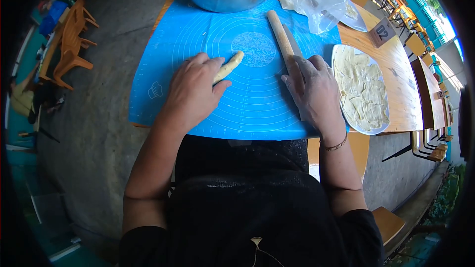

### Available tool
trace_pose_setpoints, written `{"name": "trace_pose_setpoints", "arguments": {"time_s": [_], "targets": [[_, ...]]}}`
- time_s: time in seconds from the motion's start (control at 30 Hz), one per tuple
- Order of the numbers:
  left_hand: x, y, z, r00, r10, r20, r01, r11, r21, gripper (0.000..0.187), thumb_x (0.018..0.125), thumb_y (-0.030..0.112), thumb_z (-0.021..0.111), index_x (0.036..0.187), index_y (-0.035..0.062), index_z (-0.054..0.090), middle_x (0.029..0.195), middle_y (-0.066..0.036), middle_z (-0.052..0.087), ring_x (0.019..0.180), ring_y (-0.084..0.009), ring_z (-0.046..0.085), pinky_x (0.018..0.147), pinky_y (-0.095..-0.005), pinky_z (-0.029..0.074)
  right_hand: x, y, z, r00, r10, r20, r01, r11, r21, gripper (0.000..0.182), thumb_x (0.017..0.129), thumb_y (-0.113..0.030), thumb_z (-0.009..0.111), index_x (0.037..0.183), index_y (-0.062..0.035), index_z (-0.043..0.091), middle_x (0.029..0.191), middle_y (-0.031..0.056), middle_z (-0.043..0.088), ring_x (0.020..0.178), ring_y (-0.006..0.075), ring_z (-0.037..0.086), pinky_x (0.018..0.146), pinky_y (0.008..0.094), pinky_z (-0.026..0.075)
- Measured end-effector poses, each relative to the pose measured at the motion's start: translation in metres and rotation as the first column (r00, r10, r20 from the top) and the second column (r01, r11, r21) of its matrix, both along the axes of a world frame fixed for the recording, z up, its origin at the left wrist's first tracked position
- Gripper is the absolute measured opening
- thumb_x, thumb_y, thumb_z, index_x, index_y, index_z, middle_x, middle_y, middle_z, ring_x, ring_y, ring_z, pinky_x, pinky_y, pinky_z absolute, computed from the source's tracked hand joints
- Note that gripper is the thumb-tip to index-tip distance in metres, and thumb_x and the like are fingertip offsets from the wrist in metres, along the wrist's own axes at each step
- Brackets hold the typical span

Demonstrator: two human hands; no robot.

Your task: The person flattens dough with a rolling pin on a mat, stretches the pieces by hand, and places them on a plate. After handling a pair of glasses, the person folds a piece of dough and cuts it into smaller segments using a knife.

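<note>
My left hand [195, 86] rests on the left part of the blue silicone mat [168, 39]. Its fingers curl over a pale yellow rope of dough [231, 66], whose far end sticks out past the fingertips towards the mat's patterned centre. On the right side, my flour-dusted right hand [314, 89] is closed around the near part of a wooden rolling pin [280, 34]. The pin's far end points away from me, and a narrow greyish strip [294, 42] runs along its right side. My palm hides the pin's near end.
Right of my right hand, a white plate [339, 53] bears flat, overlapping pieces of dough. A large metal bowl [222, 0] stands at the mat's far edge. Beside it lies a clear plastic bag [319, 5], near a number sign [382, 32] on the wooden table [403, 79].
</note>
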State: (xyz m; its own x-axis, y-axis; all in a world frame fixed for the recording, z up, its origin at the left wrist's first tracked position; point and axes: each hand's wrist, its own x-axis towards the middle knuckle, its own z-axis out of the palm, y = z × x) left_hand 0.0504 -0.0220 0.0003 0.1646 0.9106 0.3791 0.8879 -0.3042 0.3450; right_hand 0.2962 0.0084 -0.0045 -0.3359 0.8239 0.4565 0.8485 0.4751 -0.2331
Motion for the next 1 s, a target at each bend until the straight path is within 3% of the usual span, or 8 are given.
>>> {"name": "trace_pose_setpoints", "arguments": {"time_s": [0.07, 0.17, 0.27, 0.43, 0.5, 0.83, 0.9, 1.0], "targets": [[0.004, 0.006, 0.004, 1.0, 0.011, -0.015, -0.014, 0.971, -0.238, 0.032, 0.088, 0.016, 0.071, 0.111, -0.0054, 0.066, 0.097, -0.018, 0.061, 0.091, -0.0327, 0.062, 0.083, -0.0435, 0.05, -0.001, 0.002, -0.006, 1.0, -0.02, 0.003, 0.02, 1.0, 0.005, 0.041, 0.084, -0.025, 0.074, 0.117, -0.003, 0.063, 0.096, 0.017, 0.058, 0.091, 0.0361, 0.06, 0.078, 0.0455, 0.051], [0.005, 0.007, 0.008, 0.998, 0.054, 0.017, -0.046, 0.953, -0.301, 0.031, 0.088, 0.016, 0.07, 0.11, -0.0054, 0.065, 0.099, -0.02, 0.062, 0.088, -0.0334, 0.063, 0.08, -0.0432, 0.051, 0.002, 0.002, -0.005, 0.998, -0.059, 0.014, 0.059, 0.998, -0.029, 0.042, 0.084, -0.026, 0.074, 0.117, -0.0028, 0.063, 0.096, 0.0175, 0.058, 0.09, 0.0364, 0.06, 0.078, 0.0453, 0.051], [0.004, 0.009, 0.003, 0.991, 0.099, 0.087, -0.088, 0.989, -0.122, 0.031, 0.089, 0.017, 0.069, 0.112, -0.0052, 0.064, 0.099, -0.02, 0.061, 0.088, -0.0339, 0.063, 0.079, -0.0436, 0.052, 0.007, 0.004, -0.002, 0.997, -0.067, 0.03, 0.07, 0.993, -0.091, 0.04, 0.084, -0.027, 0.073, 0.115, -0.0025, 0.065, 0.092, 0.0176, 0.059, 0.086, 0.0365, 0.061, 0.076, 0.0455, 0.051], [0.001, 0.007, -0.005, 0.993, 0.117, 0.018, -0.113, 0.982, -0.153, 0.041, 0.088, 0.019, 0.072, 0.121, -0.0031, 0.062, 0.097, -0.018, 0.061, 0.084, -0.03, 0.062, 0.075, -0.0406, 0.05, 0.011, 0.003, -0.001, 0.999, -0.042, 0.004, 0.042, 0.998, -0.044, 0.033, 0.088, -0.027, 0.067, 0.11, -0.0026, 0.067, 0.089, 0.019, 0.06, 0.081, 0.0379, 0.062, 0.072, 0.0462, 0.051], [-0.001, -0.001, -0.005, 0.993, 0.114, -0.006, -0.114, 0.982, -0.151, 0.044, 0.087, 0.02, 0.072, 0.123, -0.0028, 0.061, 0.098, -0.017, 0.061, 0.084, -0.0292, 0.062, 0.075, -0.0402, 0.051, 0.017, 0.004, 0.001, 0.997, -0.036, -0.065, 0.025, 0.987, -0.161, 0.029, 0.09, -0.022, 0.064, 0.111, -0.0032, 0.067, 0.091, 0.0203, 0.061, 0.081, 0.0392, 0.063, 0.072, 0.0472, 0.051], [-0.013, -0.031, -0.006, 0.99, 0.064, 0.129, -0.043, 0.986, -0.162, 0.046, 0.082, 0.011, 0.076, 0.125, -0.0007, 0.063, 0.093, -0.014, 0.062, 0.072, -0.0219, 0.059, 0.068, -0.0349, 0.05, 0.021, 0.018, -0.001, 0.999, -0.034, -0.034, 0.028, 0.986, -0.162, 0.035, 0.085, -0.014, 0.061, 0.118, -0.0022, 0.066, 0.094, 0.0217, 0.063, 0.085, 0.0415, 0.063, 0.077, 0.0461, 0.051], [-0.011, -0.033, -0.005, 0.994, 0.045, 0.101, -0.03, 0.988, -0.15, 0.045, 0.082, 0.011, 0.075, 0.124, -0.0017, 0.063, 0.094, -0.015, 0.062, 0.072, -0.0221, 0.059, 0.068, -0.0349, 0.05, 0.016, 0.019, -0.002, 0.988, -0.117, 0.103, 0.132, 0.979, -0.155, 0.035, 0.082, -0.01, 0.057, 0.115, -0.0009, 0.064, 0.093, 0.0224, 0.063, 0.085, 0.0423, 0.063, 0.077, 0.0469, 0.051], [-0.002, -0.032, 0.001, 0.989, 0.09, 0.118, -0.075, 0.989, -0.124, 0.048, 0.082, 0.011, 0.075, 0.125, -0.0039, 0.061, 0.095, -0.016, 0.061, 0.077, -0.0258, 0.061, 0.071, -0.0367, 0.05, 0.013, 0.016, -0.001, 0.992, -0.119, 0.051, 0.127, 0.972, -0.198, 0.024, 0.081, -0.009, 0.058, 0.101, 0.0043, 0.06, 0.097, 0.0266, 0.062, 0.084, 0.045, 0.063, 0.076, 0.052, 0.051]]}}
